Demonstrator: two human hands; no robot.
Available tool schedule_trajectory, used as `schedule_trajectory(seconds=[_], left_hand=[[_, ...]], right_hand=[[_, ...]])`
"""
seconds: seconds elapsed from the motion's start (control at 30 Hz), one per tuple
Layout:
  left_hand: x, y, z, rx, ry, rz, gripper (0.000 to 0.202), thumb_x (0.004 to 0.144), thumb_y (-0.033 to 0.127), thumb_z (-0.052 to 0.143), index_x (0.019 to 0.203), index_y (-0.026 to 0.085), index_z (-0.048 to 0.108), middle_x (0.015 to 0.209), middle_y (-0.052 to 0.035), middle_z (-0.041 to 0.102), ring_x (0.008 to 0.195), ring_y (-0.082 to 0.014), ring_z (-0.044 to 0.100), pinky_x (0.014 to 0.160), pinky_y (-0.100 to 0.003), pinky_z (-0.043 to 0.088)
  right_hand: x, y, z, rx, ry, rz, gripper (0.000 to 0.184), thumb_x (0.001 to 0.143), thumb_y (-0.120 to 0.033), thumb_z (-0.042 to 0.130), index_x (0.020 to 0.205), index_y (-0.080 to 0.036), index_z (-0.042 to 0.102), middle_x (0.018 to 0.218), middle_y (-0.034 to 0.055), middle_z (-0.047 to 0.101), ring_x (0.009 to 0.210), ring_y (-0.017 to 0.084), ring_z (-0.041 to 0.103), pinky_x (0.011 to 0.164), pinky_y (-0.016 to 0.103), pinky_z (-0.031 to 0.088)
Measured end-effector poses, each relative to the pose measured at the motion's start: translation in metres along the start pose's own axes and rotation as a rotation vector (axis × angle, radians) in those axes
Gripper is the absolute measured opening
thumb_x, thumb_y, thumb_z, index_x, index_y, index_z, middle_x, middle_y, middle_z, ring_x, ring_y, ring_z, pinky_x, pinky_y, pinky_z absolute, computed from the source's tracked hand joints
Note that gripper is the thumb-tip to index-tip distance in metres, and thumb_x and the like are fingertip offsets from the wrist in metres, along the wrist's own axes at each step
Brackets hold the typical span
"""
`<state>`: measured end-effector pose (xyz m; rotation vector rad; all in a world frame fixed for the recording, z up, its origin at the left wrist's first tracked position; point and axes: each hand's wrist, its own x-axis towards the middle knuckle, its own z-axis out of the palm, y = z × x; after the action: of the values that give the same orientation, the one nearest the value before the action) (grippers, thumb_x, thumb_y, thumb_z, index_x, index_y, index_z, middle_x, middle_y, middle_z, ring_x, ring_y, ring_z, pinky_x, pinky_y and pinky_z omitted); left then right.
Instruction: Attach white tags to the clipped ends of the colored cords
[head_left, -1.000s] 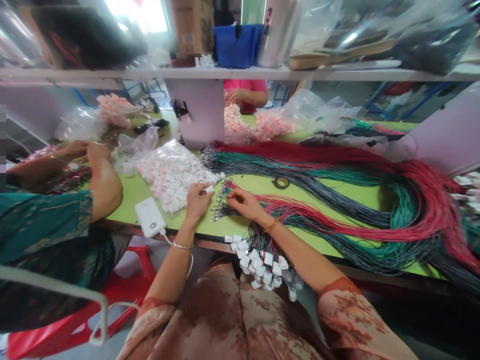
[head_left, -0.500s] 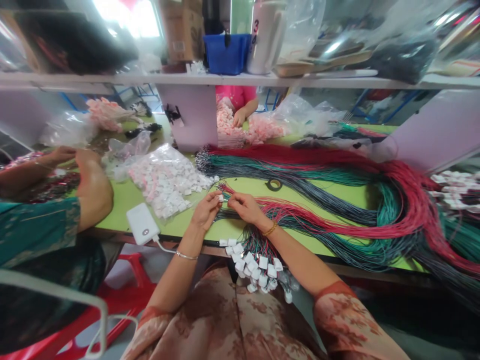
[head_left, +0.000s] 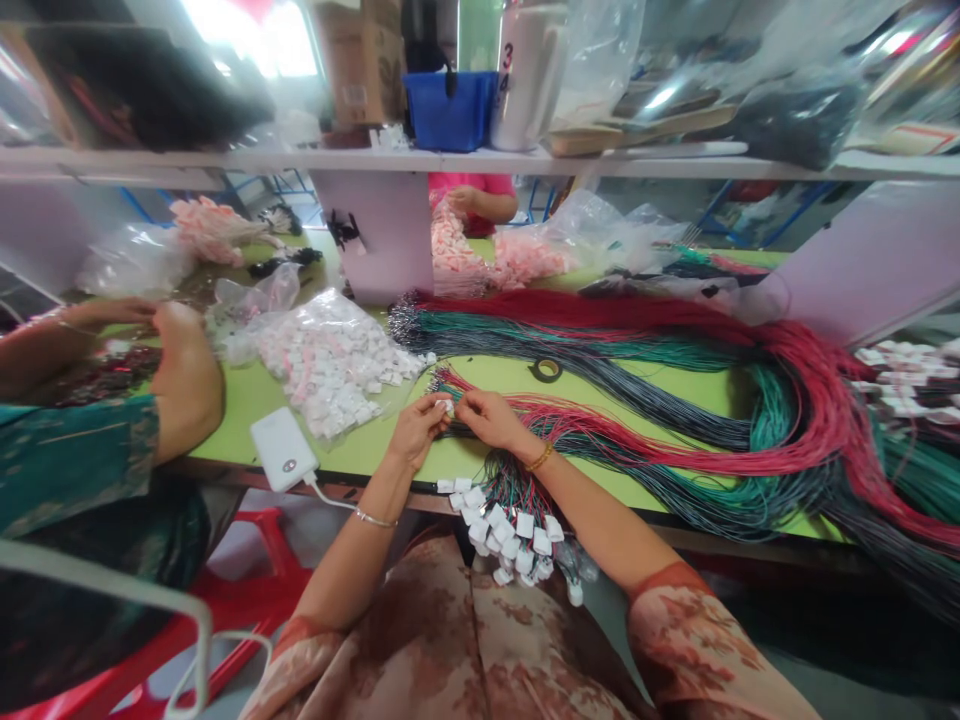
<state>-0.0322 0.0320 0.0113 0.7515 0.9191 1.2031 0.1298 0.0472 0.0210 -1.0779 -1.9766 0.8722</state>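
My left hand [head_left: 418,430] pinches a small white connector housing [head_left: 448,407] between thumb and fingertips, just above the table edge. Right beside it, my right hand [head_left: 491,420] is closed in a pinch at the connector's side, on what looks like a thin wire; which colour is too small to make out. Beyond and under the hands lies a bundle of red, green and black wires [head_left: 600,430], their ends fanned near my fingertips. Below my right wrist, finished-looking wires with white connectors [head_left: 517,535] hang over the table edge in a cluster.
A clear bag of white connectors [head_left: 330,365] lies left, near a white power bank [head_left: 283,450] with a cable. Black tape [head_left: 546,370] sits beyond my hands, before a longer wire bundle [head_left: 585,310]. Co-workers' arms [head_left: 187,375] show left and across. A shelf [head_left: 300,160] spans above.
My left hand has moved slightly right and down, bringing the white connector up against my right fingertips. Across the table, the co-worker's hand has risen.
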Motion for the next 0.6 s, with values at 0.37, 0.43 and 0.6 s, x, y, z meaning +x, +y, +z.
schedule_trajectory(seconds=[0.37,0.43,0.6], left_hand=[[-0.0015,0.0018,0.0075,0.000,0.040,0.061,0.022,0.062,0.023,0.077,0.082,0.014,0.072,0.071,-0.0016,0.064,0.060,-0.0080,0.054,0.057,-0.021,0.042],[-0.0010,0.0002,0.0068,0.004,0.043,0.066,0.021,0.062,0.022,0.076,0.081,0.014,0.072,0.072,-0.0016,0.065,0.062,-0.0081,0.054,0.057,-0.021,0.042],[-0.0009,-0.0068,0.0062,0.021,0.067,0.110,0.021,0.062,0.024,0.076,0.081,0.016,0.072,0.068,0.0001,0.063,0.058,-0.0074,0.051,0.057,-0.021,0.041]], right_hand=[[0.0005,0.0012,-0.0011,0.144,-0.006,0.120,0.021,0.080,-0.033,0.051,0.068,-0.017,0.054,0.060,-0.0034,0.050,0.056,0.009,0.039,0.055,0.023,0.031],[-0.0025,-0.0010,-0.0010,0.081,0.062,0.050,0.018,0.081,-0.033,0.053,0.075,-0.017,0.055,0.065,-0.0024,0.053,0.059,0.010,0.042,0.057,0.022,0.033],[-0.0043,-0.0021,0.0077,0.052,0.089,0.017,0.017,0.083,-0.032,0.052,0.073,-0.018,0.052,0.065,-0.0007,0.055,0.058,0.011,0.043,0.056,0.023,0.034]])
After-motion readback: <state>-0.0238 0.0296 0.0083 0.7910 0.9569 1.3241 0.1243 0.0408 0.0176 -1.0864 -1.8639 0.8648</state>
